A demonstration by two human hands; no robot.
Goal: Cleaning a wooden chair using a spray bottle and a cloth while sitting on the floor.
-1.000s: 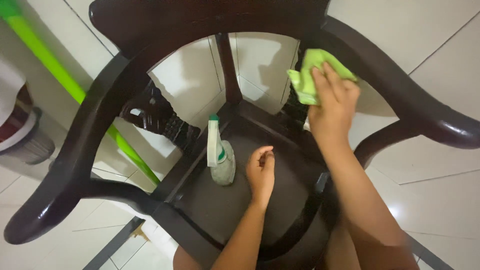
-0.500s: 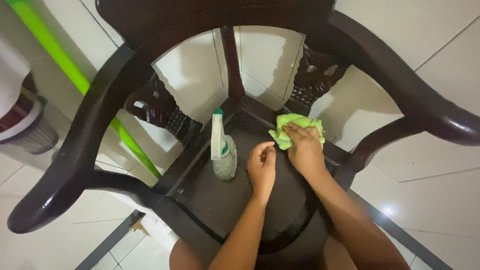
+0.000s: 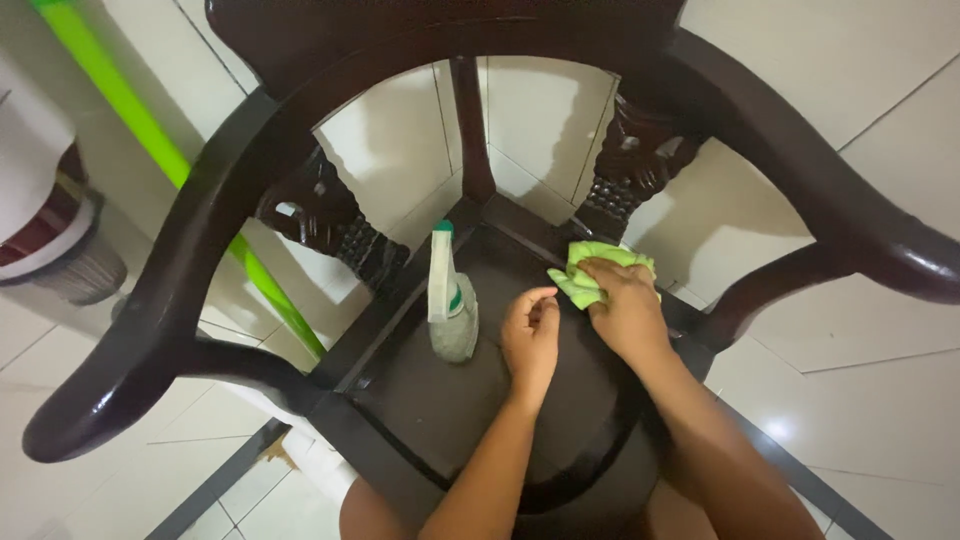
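Green cloth (image 3: 590,272) lies pressed under right hand (image 3: 628,312) on chair seat (image 3: 440,410).

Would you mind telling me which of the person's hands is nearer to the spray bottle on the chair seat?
Left. The left hand rests on the seat just right of the spray bottle, not touching it. The right hand lies farther right, pressing the green cloth.

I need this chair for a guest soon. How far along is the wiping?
Done: I cannot tell which parts are already wiped. In hand: the right hand presses a green cloth on the back of the chair seat; the left hand rests empty beside a spray bottle standing on the seat. Left: probably the seat under the bottle and the curved armrest.
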